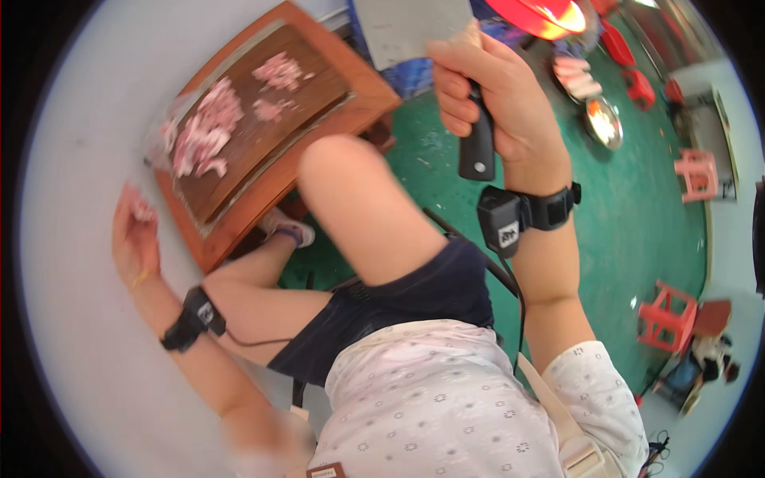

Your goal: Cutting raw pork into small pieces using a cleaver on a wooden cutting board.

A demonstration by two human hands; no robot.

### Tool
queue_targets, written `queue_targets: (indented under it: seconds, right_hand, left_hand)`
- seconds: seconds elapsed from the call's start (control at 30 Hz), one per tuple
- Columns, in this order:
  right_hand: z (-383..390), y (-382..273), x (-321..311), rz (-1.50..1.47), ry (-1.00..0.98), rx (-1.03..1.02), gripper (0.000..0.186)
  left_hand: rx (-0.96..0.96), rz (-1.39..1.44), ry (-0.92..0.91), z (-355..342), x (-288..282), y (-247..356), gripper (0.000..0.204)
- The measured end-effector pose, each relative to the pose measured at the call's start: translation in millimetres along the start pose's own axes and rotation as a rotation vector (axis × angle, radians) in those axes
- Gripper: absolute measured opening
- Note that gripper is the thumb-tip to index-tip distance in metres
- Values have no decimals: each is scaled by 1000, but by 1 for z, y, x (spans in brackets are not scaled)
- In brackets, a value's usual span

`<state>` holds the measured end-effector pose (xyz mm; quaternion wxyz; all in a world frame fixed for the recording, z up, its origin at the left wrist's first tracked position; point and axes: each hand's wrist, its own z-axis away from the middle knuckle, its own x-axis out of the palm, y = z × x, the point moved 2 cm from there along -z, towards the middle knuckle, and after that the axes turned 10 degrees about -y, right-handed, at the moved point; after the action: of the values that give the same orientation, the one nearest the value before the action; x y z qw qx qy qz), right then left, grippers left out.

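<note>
My right hand (502,103) is wrapped round the black handle of a cleaver (410,32), raised at the upper middle with its broad grey blade pointing away to the left. At the far left my left hand (137,239) is blurred beside the low table's near-left corner. Something small and pinkish shows at its fingers, too smeared to name. Between the hands, a brown chopping board (263,151) carries a larger heap of sliced raw meat (211,123) on its left. Farther back on the board lies a smaller pile of chopped meat (279,73).
The board rests on a wooden table (239,243), with clear plastic film by its left edge. A red basin (542,14), a metal bowl (603,123) and a container of pale pieces (578,78) are at the upper right. Pink stools (668,317) stand on the green floor.
</note>
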<state>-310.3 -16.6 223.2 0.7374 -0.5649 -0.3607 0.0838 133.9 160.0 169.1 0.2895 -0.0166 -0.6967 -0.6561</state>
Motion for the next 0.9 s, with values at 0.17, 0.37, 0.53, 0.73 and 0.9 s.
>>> queue_targets:
  seconds: [0.17,0.37,0.53,0.73,0.9]
  right_hand:
    - [2,-3,-59,71,47,-134,16]
    - [-2,24,-98,-19,112,-143,18]
    - [-3,43,-103,58,98,-50,24]
    - [28,19,-118,7,233,-40,23]
    - [27,5,-98,97,174,-97,21]
  left_hand:
    - [-3,-171,111,5,-17,33,41]
    - [19,-276,242,15,10,44,42]
    - [40,-183,177,27,-4,66,41]
    - [45,-57,41,6,25,28,40]
    - [76,-91,86,3,58,25,31]
